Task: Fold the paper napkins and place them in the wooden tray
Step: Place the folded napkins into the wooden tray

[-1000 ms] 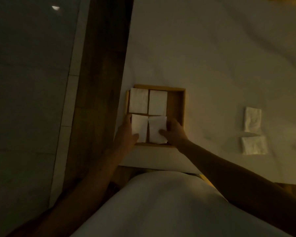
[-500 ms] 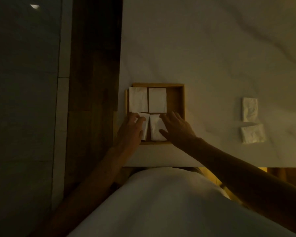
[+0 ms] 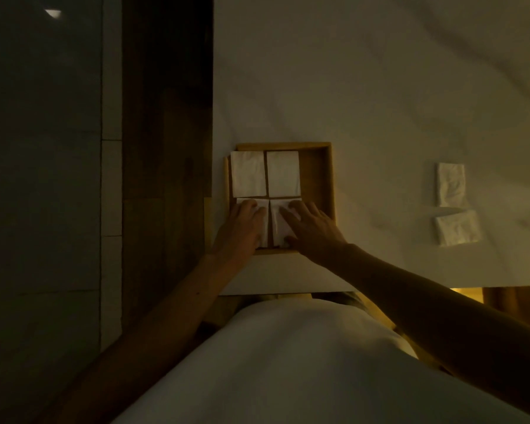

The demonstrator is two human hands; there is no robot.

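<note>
A square wooden tray (image 3: 317,175) sits on the white table near its left edge. Inside it lie folded white napkins: one at the back left (image 3: 248,173), one beside it (image 3: 283,173), and two in the front row. My left hand (image 3: 242,228) rests flat on the front left napkin (image 3: 264,223). My right hand (image 3: 311,226) lies flat with spread fingers on the front right napkin (image 3: 277,224). Neither hand grips anything. Two more white napkins (image 3: 451,185) (image 3: 457,228) lie on the table to the right.
The white marble-look table (image 3: 380,87) ends at its near edge just in front of my body. A dark wooden strip (image 3: 166,148) and grey floor tiles run along the left. The tray's right part is bare wood.
Both hands slid forward onto the front napkins, from their near edge to flat on top, pressing them down. The camera view shifted slightly.
</note>
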